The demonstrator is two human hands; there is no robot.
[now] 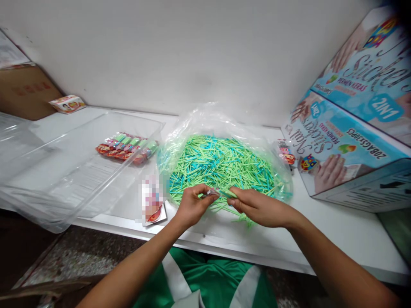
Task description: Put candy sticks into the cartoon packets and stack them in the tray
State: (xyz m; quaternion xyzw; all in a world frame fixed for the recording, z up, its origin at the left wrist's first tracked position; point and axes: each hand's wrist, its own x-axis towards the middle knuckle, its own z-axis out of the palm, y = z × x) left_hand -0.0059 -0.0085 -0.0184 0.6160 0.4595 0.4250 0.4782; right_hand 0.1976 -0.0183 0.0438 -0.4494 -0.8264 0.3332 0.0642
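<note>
A big heap of green and blue sticks point(218, 164) lies on an open clear plastic bag point(199, 124) on the white table point(349, 231). My left hand point(192, 205) is closed in a pinch on a small clear wrapper point(212, 192) at the heap's near edge. My right hand point(257, 207) is closed too, pinching a green stick point(228, 193) whose tip meets the wrapper. The two hands almost touch.
A clear plastic tray point(64, 171) at the left holds a row of packed stick packets point(126, 147). A small printed packet point(153, 203) lies by the left hand. Large sticker cartons point(346, 149) stand at the right. A cardboard box point(25, 92) and small carton point(67, 103) sit far left.
</note>
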